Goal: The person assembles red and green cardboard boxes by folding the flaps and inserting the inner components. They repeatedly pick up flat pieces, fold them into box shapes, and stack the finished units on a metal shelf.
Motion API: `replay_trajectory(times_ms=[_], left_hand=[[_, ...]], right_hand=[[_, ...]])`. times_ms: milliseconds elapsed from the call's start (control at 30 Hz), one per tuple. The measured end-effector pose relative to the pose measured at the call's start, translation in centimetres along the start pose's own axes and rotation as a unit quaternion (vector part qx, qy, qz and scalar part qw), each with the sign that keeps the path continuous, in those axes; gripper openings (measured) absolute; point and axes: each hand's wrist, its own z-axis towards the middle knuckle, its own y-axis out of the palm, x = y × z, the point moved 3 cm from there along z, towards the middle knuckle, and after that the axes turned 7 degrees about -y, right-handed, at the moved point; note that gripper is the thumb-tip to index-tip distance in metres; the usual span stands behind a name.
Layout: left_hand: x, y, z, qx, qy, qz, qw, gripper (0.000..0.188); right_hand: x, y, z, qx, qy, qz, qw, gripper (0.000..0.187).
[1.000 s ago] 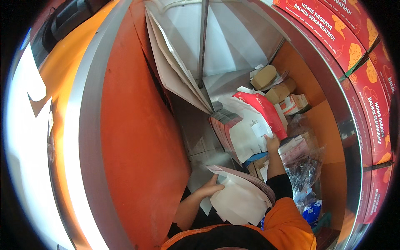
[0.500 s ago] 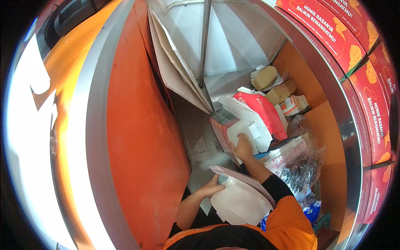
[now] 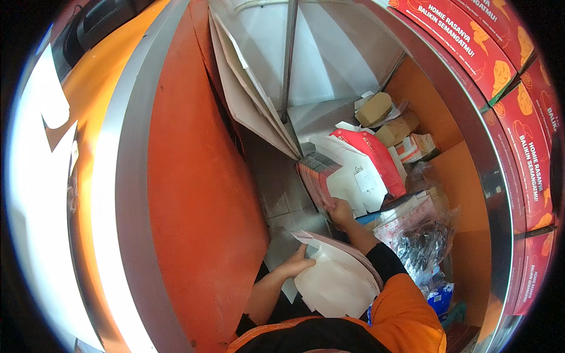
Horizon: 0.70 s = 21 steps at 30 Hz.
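Observation:
My left hand (image 3: 296,264) grips the left edge of a bundle of flat white cardboard box blanks (image 3: 338,282), thumb on top, close against my body. Pinkish layered edges show along the bundle's far side. Beyond it, my right hand (image 3: 340,214) is closed on the near corner of a second stack of flat box blanks (image 3: 352,175), whose grey and red edges (image 3: 318,176) face left. Its fingertips are partly hidden by the stack. A small white paper slip (image 3: 365,180) lies on that stack's white top.
A red packet (image 3: 376,159) and brown cartons (image 3: 375,110) lie behind the stack. Clear plastic bags (image 3: 415,235) are to the right. An orange panel (image 3: 194,194) stands at left, with leaning white boards (image 3: 250,88) beyond. Red printed boxes (image 3: 524,147) are piled at far right.
My right hand has slid from the stack's white top toward me, to its near corner. The bundle in my left hand has shifted slightly left.

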Motion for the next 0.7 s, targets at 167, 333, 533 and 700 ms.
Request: replay_trajectory(times_ms=[167,333,533,700], left_hand=[[-1.2,-0.2,0.9,0.008,0.019,-0.005,1.0,0.093],[-1.2,-0.4,0.9,0.014,-0.007,0.005,1.0,0.094],[-2.5,-0.1,2.2,0.036,0.034,0.005,0.999,0.093],[-2.7,-0.2,2.4,0.042,0.032,0.015,0.998,0.092]], right_hand=[[0.5,-0.5,0.0,-0.029,0.085,0.068,0.994,0.032],[-0.5,-1.9,-0.1,-0.033,0.094,0.106,0.989,0.029],[-2.3,-3.2,0.3,0.012,0.014,-0.084,0.996,0.036],[-3.0,-4.3,0.5,0.012,-0.003,-0.079,0.997,0.038]])
